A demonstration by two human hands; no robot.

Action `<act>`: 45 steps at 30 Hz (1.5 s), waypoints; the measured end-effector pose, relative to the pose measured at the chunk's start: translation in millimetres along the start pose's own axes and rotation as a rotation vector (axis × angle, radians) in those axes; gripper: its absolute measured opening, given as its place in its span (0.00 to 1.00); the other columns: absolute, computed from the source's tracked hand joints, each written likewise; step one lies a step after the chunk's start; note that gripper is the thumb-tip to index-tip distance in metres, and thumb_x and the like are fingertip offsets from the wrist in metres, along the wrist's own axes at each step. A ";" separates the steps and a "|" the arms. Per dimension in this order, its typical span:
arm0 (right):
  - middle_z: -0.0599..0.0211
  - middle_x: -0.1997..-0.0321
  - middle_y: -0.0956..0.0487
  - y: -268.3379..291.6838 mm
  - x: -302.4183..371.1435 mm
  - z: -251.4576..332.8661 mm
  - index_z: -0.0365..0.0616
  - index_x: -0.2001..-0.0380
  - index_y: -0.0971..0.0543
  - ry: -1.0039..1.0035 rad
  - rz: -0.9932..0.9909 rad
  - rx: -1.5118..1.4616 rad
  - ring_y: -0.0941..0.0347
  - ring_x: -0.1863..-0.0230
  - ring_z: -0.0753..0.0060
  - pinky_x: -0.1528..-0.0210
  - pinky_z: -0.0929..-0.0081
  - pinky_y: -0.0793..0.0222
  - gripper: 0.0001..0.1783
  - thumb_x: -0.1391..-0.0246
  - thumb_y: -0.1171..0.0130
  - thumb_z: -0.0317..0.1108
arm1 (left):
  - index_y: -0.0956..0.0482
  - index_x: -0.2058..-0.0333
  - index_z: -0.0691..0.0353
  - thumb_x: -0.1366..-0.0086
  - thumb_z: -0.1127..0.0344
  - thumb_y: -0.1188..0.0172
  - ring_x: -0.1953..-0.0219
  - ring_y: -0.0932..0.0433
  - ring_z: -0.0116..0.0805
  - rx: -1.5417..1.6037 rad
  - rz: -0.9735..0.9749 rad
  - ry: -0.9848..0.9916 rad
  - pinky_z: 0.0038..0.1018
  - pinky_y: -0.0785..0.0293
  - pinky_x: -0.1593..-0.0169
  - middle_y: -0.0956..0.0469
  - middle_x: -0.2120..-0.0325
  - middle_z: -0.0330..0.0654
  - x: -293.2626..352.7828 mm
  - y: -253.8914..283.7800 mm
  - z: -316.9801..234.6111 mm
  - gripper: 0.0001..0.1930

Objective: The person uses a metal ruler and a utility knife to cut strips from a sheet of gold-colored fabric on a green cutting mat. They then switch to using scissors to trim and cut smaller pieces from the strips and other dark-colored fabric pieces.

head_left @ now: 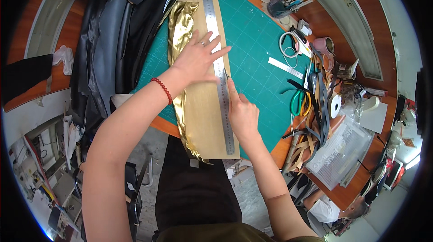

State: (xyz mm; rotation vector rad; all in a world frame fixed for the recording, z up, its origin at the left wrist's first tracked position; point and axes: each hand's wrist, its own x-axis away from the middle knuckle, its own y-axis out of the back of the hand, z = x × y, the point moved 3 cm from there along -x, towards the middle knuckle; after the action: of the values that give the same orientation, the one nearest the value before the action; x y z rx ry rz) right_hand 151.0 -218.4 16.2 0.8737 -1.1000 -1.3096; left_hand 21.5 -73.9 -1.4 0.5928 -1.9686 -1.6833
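At the near edge of the desk (168, 126), a beige sheet (203, 122) reaches slightly past it, lying on a green mat (255, 34). The sheet looks light and bendable, best lifted by both near corners. The right hand (244, 113) is closed around a thin tool (226, 74), mostly hidden by fingers, its tip beside the right edge of a steel ruler (224, 115). The ruler seems stiff and smooth, likely to slide unless pressed; its long edges offer a hold. Farther in, the left hand (191, 59) lies spread, grip open, across ruler and sheet. Gold material (182, 18) along the sheet's left side appears soft and slippery. Toward the desk's right edge lie green-handled scissors (296, 103); toward its far edge stands a cup of tools (280, 8).
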 end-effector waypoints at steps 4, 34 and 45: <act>0.59 0.76 0.25 1.8 3.4 2.0 0.48 0.37 0.32 0.050 -0.023 0.016 0.25 0.83 0.57 0.81 0.62 0.27 0.34 0.51 0.46 0.24 | 0.44 0.33 0.42 0.60 0.26 0.37 0.31 0.47 0.47 -0.068 0.039 0.026 0.57 0.55 0.32 0.42 0.34 0.46 2.4 3.6 -2.9 0.56; 0.61 0.78 0.22 -22.5 -123.5 -15.4 0.37 0.72 0.23 -0.240 -0.055 -0.518 0.23 0.75 0.57 0.68 0.60 0.28 0.12 0.57 0.35 0.33 | 0.42 0.34 0.59 0.33 0.50 0.52 0.29 0.52 0.46 0.013 -0.276 0.277 0.53 0.63 0.30 0.49 0.31 0.43 12.4 -25.6 7.9 0.32; 0.81 0.81 0.34 47.8 -22.9 -50.0 0.47 0.78 0.32 -0.074 0.413 -1.473 0.39 0.80 0.89 0.78 0.86 0.45 0.11 0.54 0.38 0.26 | 0.39 0.35 0.51 0.35 0.47 0.49 0.29 0.51 0.44 0.072 -0.242 0.171 0.56 0.62 0.31 0.47 0.31 0.37 8.3 -25.3 -10.2 0.32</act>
State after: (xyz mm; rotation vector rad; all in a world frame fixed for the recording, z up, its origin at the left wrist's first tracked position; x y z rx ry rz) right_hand 214.1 -195.9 44.8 -0.4804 -0.1191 -1.3565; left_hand 21.5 -90.7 -24.5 1.0017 -1.9023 -1.6418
